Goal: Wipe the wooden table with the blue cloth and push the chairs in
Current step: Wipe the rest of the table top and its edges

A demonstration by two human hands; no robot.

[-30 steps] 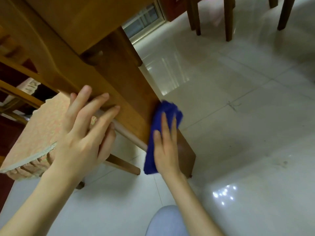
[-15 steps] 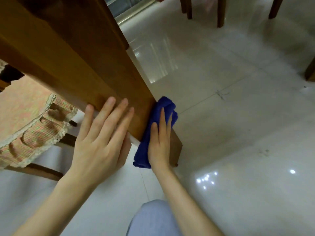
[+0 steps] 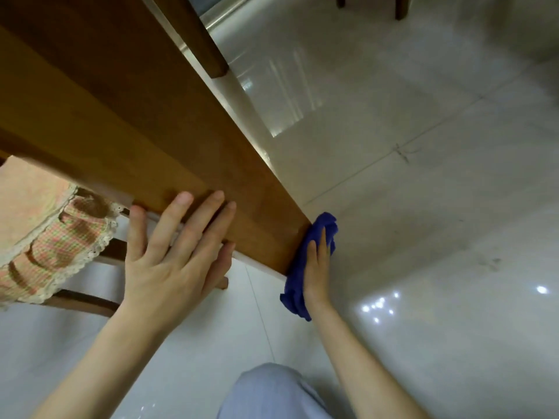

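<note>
A thick wooden table leg (image 3: 169,152) slants from the upper left down to the floor near the middle. My left hand (image 3: 178,252) lies flat on its near face, fingers spread, holding nothing. My right hand (image 3: 316,267) presses the blue cloth (image 3: 302,267) against the leg's right side, close to its foot. The cloth is bunched and hangs below my palm. A chair with a pink checked, lace-trimmed seat cover (image 3: 45,237) stands at the left, partly behind the leg.
Glossy white floor tiles (image 3: 423,207) fill the right and bottom. A second table leg (image 3: 208,52) stands further back. Dark legs of other chairs (image 3: 400,7) show at the top edge. My knee in light trousers (image 3: 272,391) is at the bottom.
My right hand and the blue cloth have slid down the leg toward its foot. My left hand has shifted along the leg's face. The view has turned, and more of the leg shows.
</note>
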